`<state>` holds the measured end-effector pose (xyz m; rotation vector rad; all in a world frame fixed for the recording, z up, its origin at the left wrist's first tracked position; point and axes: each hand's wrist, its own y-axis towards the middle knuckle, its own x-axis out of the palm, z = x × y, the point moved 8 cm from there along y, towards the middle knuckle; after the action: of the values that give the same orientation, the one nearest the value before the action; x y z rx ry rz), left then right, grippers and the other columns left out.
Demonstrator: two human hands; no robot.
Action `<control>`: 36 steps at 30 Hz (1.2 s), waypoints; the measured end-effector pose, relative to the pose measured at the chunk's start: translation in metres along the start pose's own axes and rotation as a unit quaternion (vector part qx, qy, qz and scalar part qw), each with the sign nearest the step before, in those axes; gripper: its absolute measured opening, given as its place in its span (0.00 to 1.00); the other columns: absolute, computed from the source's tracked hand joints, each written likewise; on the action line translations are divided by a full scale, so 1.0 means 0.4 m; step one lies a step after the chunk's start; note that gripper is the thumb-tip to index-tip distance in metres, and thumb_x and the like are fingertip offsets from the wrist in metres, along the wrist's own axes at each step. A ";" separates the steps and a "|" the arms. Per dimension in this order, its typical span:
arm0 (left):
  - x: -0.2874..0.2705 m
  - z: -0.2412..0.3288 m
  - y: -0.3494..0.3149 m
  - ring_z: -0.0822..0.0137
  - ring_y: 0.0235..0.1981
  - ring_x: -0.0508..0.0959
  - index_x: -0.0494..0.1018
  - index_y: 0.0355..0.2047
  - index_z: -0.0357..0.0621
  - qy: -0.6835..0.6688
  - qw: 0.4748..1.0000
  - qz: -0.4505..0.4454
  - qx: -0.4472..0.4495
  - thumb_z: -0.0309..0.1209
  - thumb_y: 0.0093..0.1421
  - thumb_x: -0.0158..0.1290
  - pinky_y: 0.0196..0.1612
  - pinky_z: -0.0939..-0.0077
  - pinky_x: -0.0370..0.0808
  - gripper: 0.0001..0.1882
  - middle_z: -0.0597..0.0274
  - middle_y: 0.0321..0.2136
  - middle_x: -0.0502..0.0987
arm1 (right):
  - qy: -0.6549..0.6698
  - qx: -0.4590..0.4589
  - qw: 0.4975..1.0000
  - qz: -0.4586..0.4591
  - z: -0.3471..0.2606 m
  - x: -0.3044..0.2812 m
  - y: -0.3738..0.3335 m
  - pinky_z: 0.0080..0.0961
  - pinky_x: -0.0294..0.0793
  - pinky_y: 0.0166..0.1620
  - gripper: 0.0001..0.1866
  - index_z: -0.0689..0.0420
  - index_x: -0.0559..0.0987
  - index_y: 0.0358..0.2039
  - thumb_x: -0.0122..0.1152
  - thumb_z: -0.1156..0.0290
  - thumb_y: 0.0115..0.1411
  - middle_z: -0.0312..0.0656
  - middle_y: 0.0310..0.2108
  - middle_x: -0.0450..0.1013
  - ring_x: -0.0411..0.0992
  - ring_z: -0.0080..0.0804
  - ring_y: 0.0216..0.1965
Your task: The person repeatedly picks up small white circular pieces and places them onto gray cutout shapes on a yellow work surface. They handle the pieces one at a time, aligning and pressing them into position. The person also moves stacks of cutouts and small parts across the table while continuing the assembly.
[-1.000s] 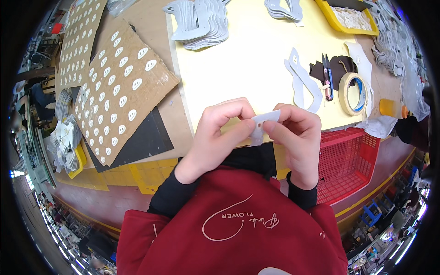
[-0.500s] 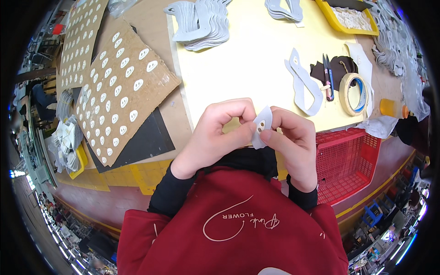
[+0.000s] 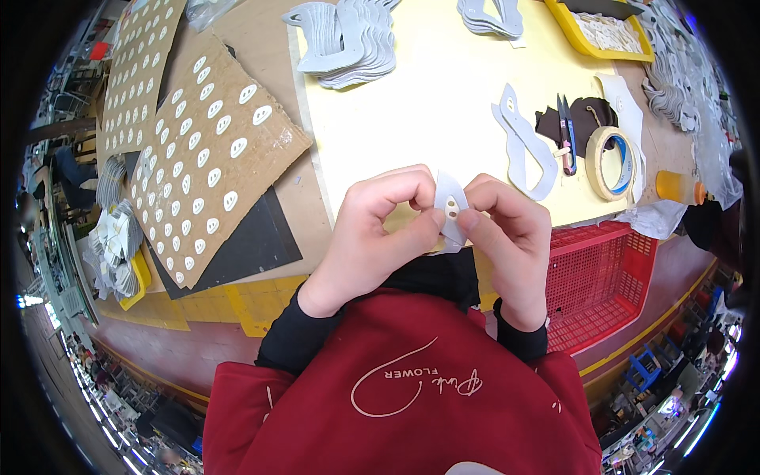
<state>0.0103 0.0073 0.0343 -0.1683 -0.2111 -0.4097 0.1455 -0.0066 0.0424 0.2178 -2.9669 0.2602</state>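
Note:
Between my two hands, over the table's front edge, is a light grey cut piece (image 3: 449, 190) with a pointed end and small holes. My left hand (image 3: 372, 226) pinches its left side between thumb and forefinger. On the opposite side, my right hand (image 3: 511, 237) pinches it the same way, its thumb close to the holes. Fingers cover part of the piece. To the right lies a similar grey looped piece (image 3: 538, 174) on the pale yellow table sheet (image 3: 412, 119).
Cardboard sheets (image 3: 202, 170) with rows of white ovals lie left. Grey cut pieces (image 3: 364, 51) are stacked at the back. On the right are thread snips (image 3: 567, 134), dark cloth (image 3: 552, 123), a tape roll (image 3: 598, 170), a yellow tray (image 3: 582, 45), an orange bottle (image 3: 673, 187) and a red basket (image 3: 590, 297).
The grey piece has turned more upright between my fingers, and its holes face up more fully. My right hand has shifted slightly right.

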 end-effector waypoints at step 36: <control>-0.014 0.033 0.010 0.70 0.30 0.71 0.75 0.31 0.34 0.063 0.993 -0.097 0.025 0.25 0.62 0.49 0.35 0.74 0.67 0.07 0.62 0.27 0.73 | 0.066 0.023 0.993 -0.094 0.024 0.041 0.005 0.20 0.64 0.34 0.05 0.63 0.76 0.29 0.60 0.78 0.63 0.32 0.27 0.70 0.65 0.18 0.30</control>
<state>0.0046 0.0159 0.0452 -0.0719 -0.1141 -0.6055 0.1278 -0.0086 0.0356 0.4642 -2.7884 0.3074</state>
